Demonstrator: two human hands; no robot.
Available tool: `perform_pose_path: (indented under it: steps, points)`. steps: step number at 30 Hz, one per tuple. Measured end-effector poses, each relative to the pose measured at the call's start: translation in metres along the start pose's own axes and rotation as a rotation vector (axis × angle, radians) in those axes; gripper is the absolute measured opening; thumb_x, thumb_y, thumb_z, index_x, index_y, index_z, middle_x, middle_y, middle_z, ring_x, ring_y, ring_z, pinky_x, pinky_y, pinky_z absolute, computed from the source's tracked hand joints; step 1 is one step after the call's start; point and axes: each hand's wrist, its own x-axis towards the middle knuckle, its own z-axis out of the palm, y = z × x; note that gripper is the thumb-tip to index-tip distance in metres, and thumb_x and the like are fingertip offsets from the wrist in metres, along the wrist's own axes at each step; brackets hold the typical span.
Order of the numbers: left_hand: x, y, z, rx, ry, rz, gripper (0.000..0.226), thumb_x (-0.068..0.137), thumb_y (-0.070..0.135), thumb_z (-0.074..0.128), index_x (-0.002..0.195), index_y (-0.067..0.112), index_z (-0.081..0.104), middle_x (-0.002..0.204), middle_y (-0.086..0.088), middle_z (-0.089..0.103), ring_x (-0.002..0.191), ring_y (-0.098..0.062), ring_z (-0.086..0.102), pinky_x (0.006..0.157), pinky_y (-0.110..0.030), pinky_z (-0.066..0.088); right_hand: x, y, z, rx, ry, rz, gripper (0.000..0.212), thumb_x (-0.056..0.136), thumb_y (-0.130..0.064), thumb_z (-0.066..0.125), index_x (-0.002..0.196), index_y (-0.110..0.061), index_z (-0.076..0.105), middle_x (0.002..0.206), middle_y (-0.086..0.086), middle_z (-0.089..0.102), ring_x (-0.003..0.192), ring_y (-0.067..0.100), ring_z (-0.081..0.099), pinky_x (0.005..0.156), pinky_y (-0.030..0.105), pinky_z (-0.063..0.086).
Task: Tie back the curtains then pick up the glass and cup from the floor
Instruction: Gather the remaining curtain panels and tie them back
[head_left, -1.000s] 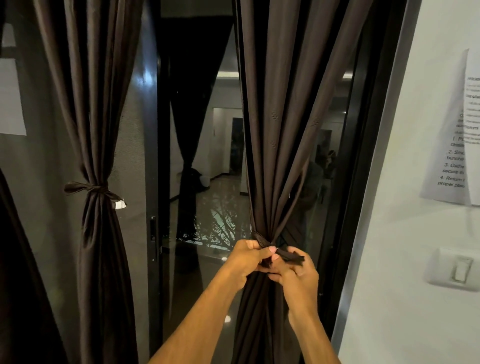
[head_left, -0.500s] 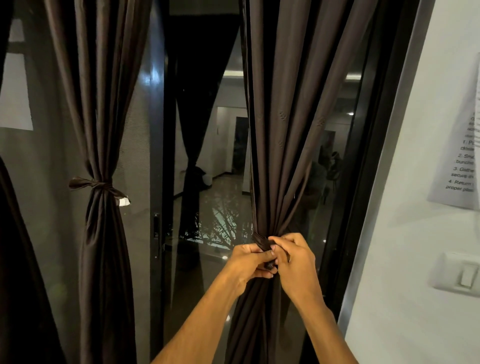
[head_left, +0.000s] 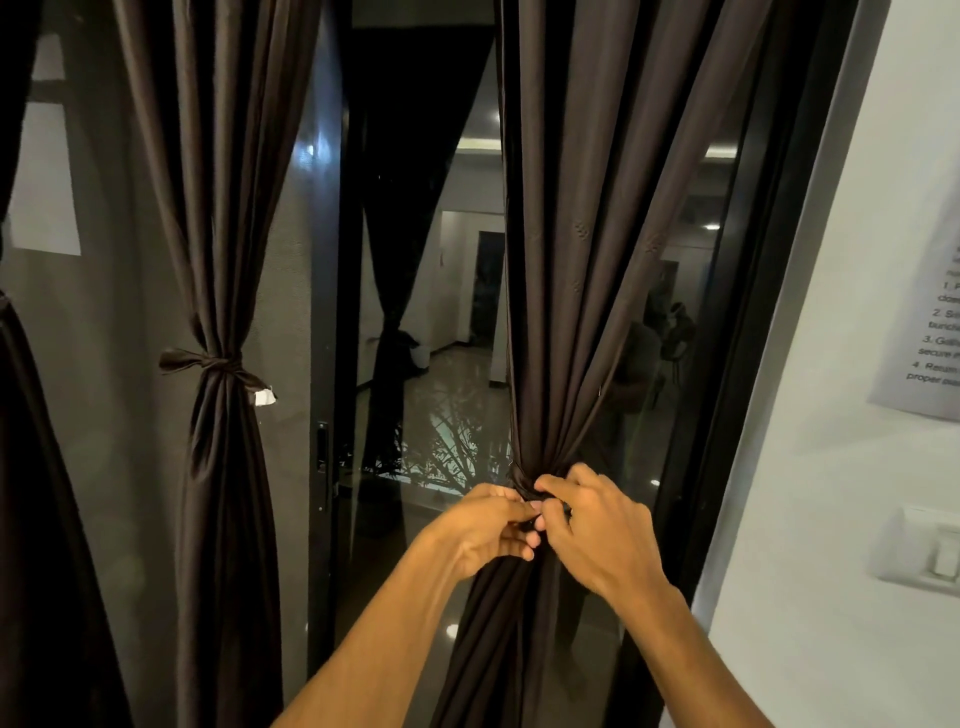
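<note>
Two dark brown curtains hang before a glass door. The left curtain (head_left: 218, 208) is gathered and knotted with a tie-back (head_left: 218, 364) that has a white tag. The right curtain (head_left: 582, 234) is bunched at waist height, where a dark tie-back (head_left: 522, 480) wraps it. My left hand (head_left: 488, 525) and my right hand (head_left: 597, 525) meet at that bunch, fingers pinched on the tie-back's ends. The glass and cup are out of view.
The dark door frame with its handle (head_left: 322, 462) stands between the curtains. A white wall on the right carries a printed sheet (head_left: 935, 322) and a light switch (head_left: 935, 556). Another dark curtain (head_left: 31, 519) hangs at the far left.
Both hands have closed in tighter on the right curtain's tie-back, and its loose end, which stuck out to the right a second ago, is now hidden under my fingers.
</note>
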Motion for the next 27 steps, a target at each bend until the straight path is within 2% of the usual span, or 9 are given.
perform_pose_path:
  steps: [4, 7, 9, 11, 13, 15, 19, 23, 27]
  points:
    - [-0.001, 0.007, -0.001, 0.027, 0.021, -0.069, 0.013, 0.093, 0.002, 0.055, 0.082, 0.003, 0.062, 0.068, -0.008, 0.061, 0.052, -0.013, 0.056, 0.050, -0.025, 0.052, 0.001, 0.002, -0.009, -0.047, -0.171, -0.002, 0.051, 0.081, -0.037, 0.044, 0.131, -0.041, 0.051, 0.119, -0.011, 0.063, 0.107, 0.018, 0.062, 0.080, 0.038, 0.049]
    - [-0.001, 0.009, 0.002, 0.060, 0.108, -0.023, 0.008, 0.090, 0.002, 0.061, 0.083, 0.003, 0.058, 0.067, -0.010, 0.063, 0.050, -0.014, 0.056, 0.049, -0.025, 0.053, 0.001, 0.000, -0.009, -0.095, -0.185, -0.016, 0.034, 0.085, -0.042, 0.051, 0.118, -0.036, 0.055, 0.111, -0.008, 0.067, 0.102, 0.021, 0.065, 0.078, 0.039, 0.049]
    - [-0.001, 0.007, 0.004, 0.041, 0.192, 0.057, 0.020, 0.087, -0.001, 0.064, 0.088, 0.006, 0.045, 0.065, -0.013, 0.063, 0.048, -0.017, 0.056, 0.047, -0.027, 0.051, 0.002, -0.002, -0.007, -0.098, -0.183, -0.006, 0.023, 0.088, -0.040, 0.052, 0.109, -0.031, 0.056, 0.106, -0.005, 0.068, 0.099, 0.024, 0.065, 0.076, 0.038, 0.049]
    - [-0.001, 0.004, 0.007, 0.075, 0.224, 0.149, 0.024, 0.087, -0.004, 0.062, 0.093, 0.008, 0.042, 0.066, -0.015, 0.061, 0.048, -0.018, 0.056, 0.047, -0.028, 0.049, 0.005, -0.006, -0.005, -0.106, -0.191, 0.007, 0.018, 0.092, -0.032, 0.051, 0.108, -0.025, 0.056, 0.106, 0.000, 0.068, 0.099, 0.027, 0.065, 0.077, 0.039, 0.049]
    - [-0.001, -0.002, 0.010, 0.181, 0.231, 0.233, 0.013, 0.089, -0.005, 0.058, 0.095, 0.002, 0.050, 0.072, -0.017, 0.061, 0.053, -0.018, 0.057, 0.050, -0.028, 0.050, 0.007, -0.010, -0.003, -0.125, -0.203, 0.022, 0.019, 0.094, -0.024, 0.050, 0.112, -0.021, 0.056, 0.108, 0.005, 0.067, 0.101, 0.030, 0.065, 0.079, 0.040, 0.050]
    - [0.002, -0.008, 0.010, 0.360, 0.256, 0.298, 0.012, 0.088, -0.004, 0.060, 0.099, -0.001, 0.057, 0.080, -0.018, 0.064, 0.062, -0.018, 0.060, 0.058, -0.028, 0.052, 0.009, -0.013, -0.002, -0.154, -0.206, 0.034, 0.024, 0.095, -0.019, 0.049, 0.118, -0.018, 0.055, 0.112, 0.008, 0.066, 0.103, 0.031, 0.064, 0.080, 0.040, 0.050]
    - [0.011, -0.016, 0.004, 0.752, 0.360, 0.435, 0.016, 0.085, 0.008, 0.067, 0.092, 0.022, 0.061, 0.085, 0.005, 0.066, 0.076, -0.008, 0.062, 0.070, -0.027, 0.053, 0.009, -0.019, 0.000, -0.158, -0.237, 0.037, 0.033, 0.093, -0.011, 0.049, 0.125, -0.015, 0.051, 0.117, 0.009, 0.063, 0.107, 0.031, 0.064, 0.083, 0.039, 0.050]
    - [0.016, -0.021, -0.005, 0.829, 0.356, 0.496, 0.017, 0.091, 0.007, 0.055, 0.088, 0.023, 0.059, 0.078, 0.004, 0.065, 0.072, -0.010, 0.060, 0.069, -0.034, 0.053, 0.005, -0.015, -0.003, -0.016, -0.270, 0.032, 0.036, 0.092, -0.006, 0.046, 0.126, -0.017, 0.050, 0.114, 0.009, 0.062, 0.105, 0.031, 0.063, 0.074, 0.035, 0.045]
    - [0.013, -0.023, -0.007, 0.654, 0.316, 0.449, 0.015, 0.096, 0.003, 0.045, 0.090, 0.010, 0.057, 0.081, -0.009, 0.068, 0.067, -0.009, 0.060, 0.062, -0.020, 0.050, -0.001, 0.000, -0.007, 0.385, -0.244, 0.080, 0.035, 0.098, -0.011, 0.045, 0.124, -0.034, 0.042, 0.090, 0.005, 0.066, 0.078, 0.022, 0.065, 0.069, 0.043, 0.053]
